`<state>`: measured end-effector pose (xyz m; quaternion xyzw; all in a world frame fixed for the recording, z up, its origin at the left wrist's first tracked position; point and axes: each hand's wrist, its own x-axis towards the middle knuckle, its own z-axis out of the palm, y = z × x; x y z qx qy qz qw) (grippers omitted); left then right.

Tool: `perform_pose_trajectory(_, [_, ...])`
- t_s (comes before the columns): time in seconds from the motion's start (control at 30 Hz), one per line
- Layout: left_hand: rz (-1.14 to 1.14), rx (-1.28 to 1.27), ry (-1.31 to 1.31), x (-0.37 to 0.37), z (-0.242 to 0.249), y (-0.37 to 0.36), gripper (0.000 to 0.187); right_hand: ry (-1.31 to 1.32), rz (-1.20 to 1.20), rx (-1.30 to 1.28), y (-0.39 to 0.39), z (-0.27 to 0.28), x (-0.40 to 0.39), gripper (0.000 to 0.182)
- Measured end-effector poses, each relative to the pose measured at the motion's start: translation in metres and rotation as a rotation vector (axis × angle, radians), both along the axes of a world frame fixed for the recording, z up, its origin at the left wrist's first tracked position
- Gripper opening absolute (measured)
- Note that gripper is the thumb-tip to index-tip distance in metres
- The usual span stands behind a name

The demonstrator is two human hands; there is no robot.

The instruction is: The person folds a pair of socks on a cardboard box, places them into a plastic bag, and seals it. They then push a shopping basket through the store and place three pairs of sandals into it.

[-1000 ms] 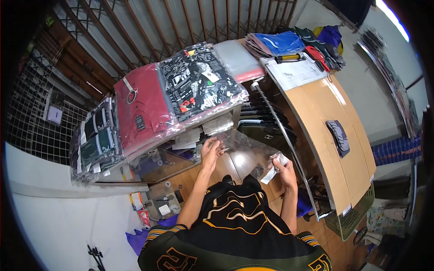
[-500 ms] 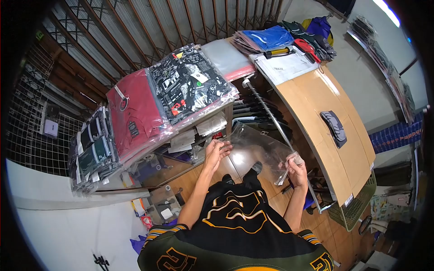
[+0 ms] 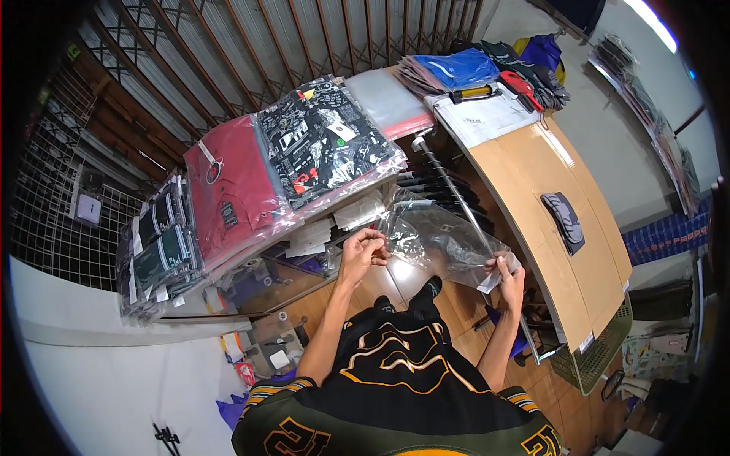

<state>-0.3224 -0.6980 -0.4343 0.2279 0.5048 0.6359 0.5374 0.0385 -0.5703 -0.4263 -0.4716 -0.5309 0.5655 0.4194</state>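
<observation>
A clear plastic bag [image 3: 449,242] is stretched out in the air in front of me, thin enough that the floor and the metal rail show through it. My left hand [image 3: 362,257] pinches its left edge with curled fingers. At the bag's lower right corner, my right hand [image 3: 508,280] is closed, thumb against fingers, beside a whitish folded bit of the plastic. Left of the bag, on the counter, lie a bagged black patterned garment [image 3: 327,140] and a bagged red shirt [image 3: 232,182].
A cardboard-topped table [image 3: 544,182] on my right carries a folded grey-black cloth item [image 3: 563,219]. Behind are a stack of clear bags [image 3: 388,95] and blue packaged clothes [image 3: 456,70]. A metal rail [image 3: 456,194] with hanging clothes runs between counter and table.
The bag has spread out wider and flatter between my hands. My right hand has shifted slightly right, and my left hand's fingers have curled in more.
</observation>
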Motion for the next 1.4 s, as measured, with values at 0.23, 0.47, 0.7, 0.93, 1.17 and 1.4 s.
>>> perform_pose_trajectory(0.23, [-0.035, 0.059, 0.115, -0.001, 0.009, 0.014, 0.012, -0.034, -0.012, 0.031, -0.002, 0.015, 0.004, 0.020])
perform_pose_trajectory(0.47, [-0.173, 0.063, 0.166, 0.007, 0.039, 0.031, 0.042, -0.029, -0.093, 0.067, 0.000, 0.019, 0.020, 0.018])
perform_pose_trajectory(0.7, [-0.285, 0.070, 0.638, 0.022, 0.069, 0.053, 0.106, 0.010, -0.070, -0.052, 0.026, 0.037, 0.039, 0.018])
perform_pose_trajectory(0.93, [-0.438, 0.410, 1.241, 0.049, 0.102, 0.098, 0.095, -0.034, 0.005, -0.094, 0.084, 0.056, 0.070, 0.016])
perform_pose_trajectory(1.17, [-0.588, 0.335, 0.988, 0.110, 0.062, 0.158, 0.021, -0.016, 0.002, -0.024, 0.163, 0.066, 0.118, 0.028])
perform_pose_trajectory(1.4, [-0.082, 0.306, 1.314, 0.182, 0.055, 0.222, 0.013, -0.466, -0.438, 0.312, 0.228, 0.021, 0.184, 0.050])
